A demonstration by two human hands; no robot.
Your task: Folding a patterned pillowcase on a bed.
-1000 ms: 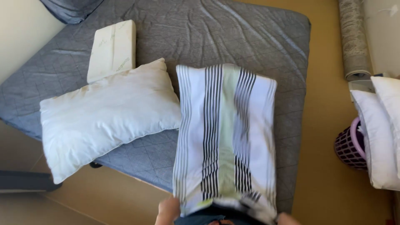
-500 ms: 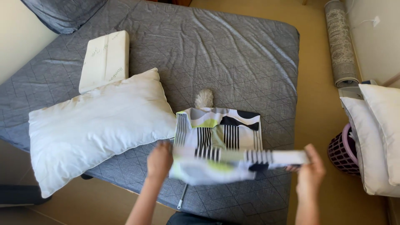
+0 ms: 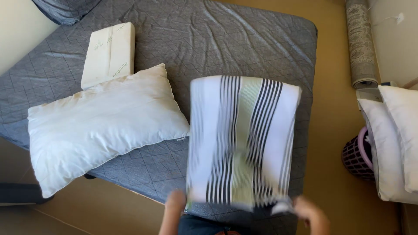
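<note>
Striped pillowcase (image 3: 241,143), white with black and green bands, blurred, spread out over the near part of the bed (image 3: 209,48). Left hand (image 3: 175,205) grips its near left corner, fingers closed on the cloth. Right hand (image 3: 310,213) grips its near right corner, fingers likewise closed on the cloth. White pillow (image 3: 102,126) lies on the bed just left of the pillowcase. Foam pillow (image 3: 109,54), cream, rectangular, lies beyond the white pillow, touching it. Bed cover grey, quilted, creased. Rolled rug (image 3: 360,43) on the floor right of the bed. Basket (image 3: 357,156), purple, beside two more white pillows (image 3: 394,143) at right edge.
</note>
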